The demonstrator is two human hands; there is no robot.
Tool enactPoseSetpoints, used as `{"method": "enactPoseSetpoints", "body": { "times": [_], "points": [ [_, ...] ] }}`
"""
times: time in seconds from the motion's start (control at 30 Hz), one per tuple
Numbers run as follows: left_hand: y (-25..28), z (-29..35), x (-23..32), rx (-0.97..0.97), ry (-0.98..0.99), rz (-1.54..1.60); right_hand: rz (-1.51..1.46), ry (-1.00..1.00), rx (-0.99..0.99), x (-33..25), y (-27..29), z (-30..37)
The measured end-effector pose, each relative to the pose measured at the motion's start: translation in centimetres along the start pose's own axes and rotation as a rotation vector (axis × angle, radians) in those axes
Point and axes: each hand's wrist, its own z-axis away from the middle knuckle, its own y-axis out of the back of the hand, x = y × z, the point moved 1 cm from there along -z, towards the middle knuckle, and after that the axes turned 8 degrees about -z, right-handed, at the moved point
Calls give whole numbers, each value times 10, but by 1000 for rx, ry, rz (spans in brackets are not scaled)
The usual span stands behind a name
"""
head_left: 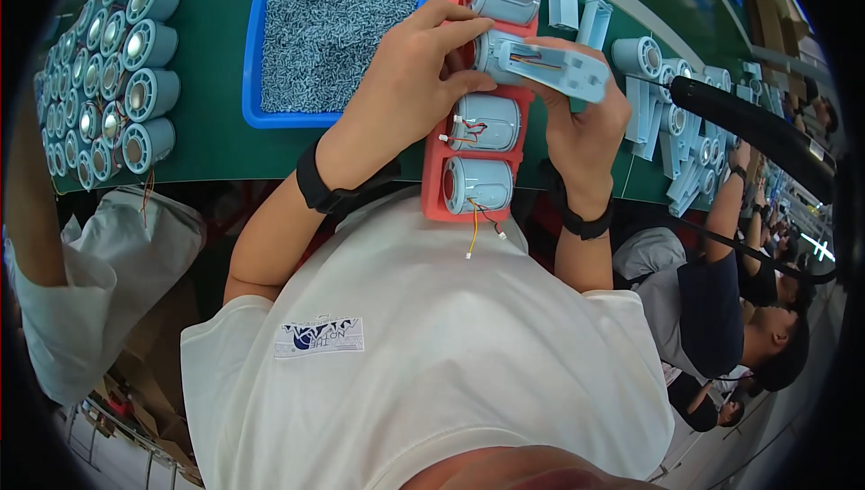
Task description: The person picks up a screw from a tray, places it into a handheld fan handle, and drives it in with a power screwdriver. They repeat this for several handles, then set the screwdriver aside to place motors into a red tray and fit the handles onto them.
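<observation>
A: What takes up the most room?

B: The green table (212, 31). On it are a blue tray (253, 85) full of small grey screws (338, 31) and, off to the left, a stack of pale blue cylinders (149, 44).

A: And in front of the person?

B: A red holder (434, 188), reaching from the table over its near edge toward the shirt. Four cylinders sit in it, one behind another.

A: Where are the hands?

B: Both are at the second cylinder from the far end. The left hand (419, 67) comes from the tray's side, the right hand (590, 125) from the opposite side.

A: How are the left fingers set?

B: Thumb and forefinger are moderately parted, with their tips against opposite sides of the second cylinder (489, 56). The others are curled in (partly hidden, so I cannot tell whether they touch it).

A: And the right?

B: Closed around a pale blue handle piece (568, 74), which lies between thumb and fingers, its inner end over that cylinder. I cannot tell whether the two are joined.

A: Anything smaller?

B: Thin wires: some in the handle piece's channel, others trailing from the two nearer cylinders. The yellow wire (474, 233) of the nearest one hangs down over the shirt.
</observation>
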Motion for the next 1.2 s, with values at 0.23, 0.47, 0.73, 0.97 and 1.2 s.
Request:
{"method": "enactPoseSetpoints", "body": {
  "times": [0.23,0.47,0.73,0.97,1.2],
  "points": [
    [-4,0,-7,24,-52,2,114,68,-82,-10,4,-15],
    [-5,-2,-11,52,-115,-33,145,26,-131,-12,4,-22],
    [-5,-1,-11,45,-77,10,309,57,-182,-25,8,-30],
    [-1,-1,-10,18,-62,65,160,34,-143,-18,2,-19],
    [26,29,2,126,-109,-27,-195,-268,25,-4,34,-9]
  ]
}}
